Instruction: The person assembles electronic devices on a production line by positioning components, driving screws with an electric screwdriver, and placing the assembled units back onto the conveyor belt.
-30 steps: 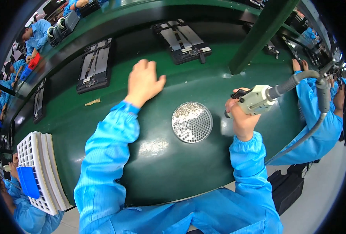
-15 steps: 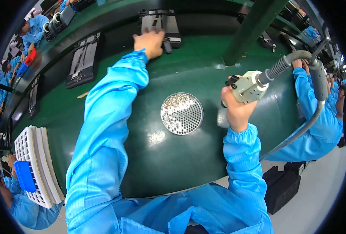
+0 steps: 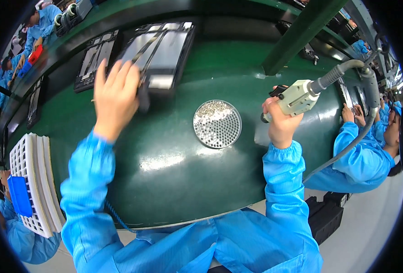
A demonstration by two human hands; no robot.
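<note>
My left hand (image 3: 116, 94) is at the near left corner of an opened, tablet-like device (image 3: 167, 48), its fingers gripping the edge, slightly blurred. The device is black-framed, with grey panels and dark strips inside, and sits tilted on the bench. A small dark piece (image 3: 143, 99) sticks out beside my thumb, too blurred to make out. My right hand (image 3: 283, 122) is wrapped round a pale grey power screwdriver (image 3: 298, 98) with a ribbed cable sleeve, held above the bench. Between my hands lies a round clear dish (image 3: 217, 124) of tiny screws, many seated in a holed plate.
More opened devices lie left (image 3: 94, 59) and far left (image 3: 36, 102) on the green bench (image 3: 201, 182). A green post (image 3: 297, 38) rises at the far right. White grid trays (image 3: 33, 182) with a blue piece stand at left. The grey cable (image 3: 347, 157) hangs right, near a co-worker's sleeve (image 3: 360, 159).
My left hand has come nearer and left, bringing the tablet-like device with it and turning it. My right hand still holds the power screwdriver in much the same place.
</note>
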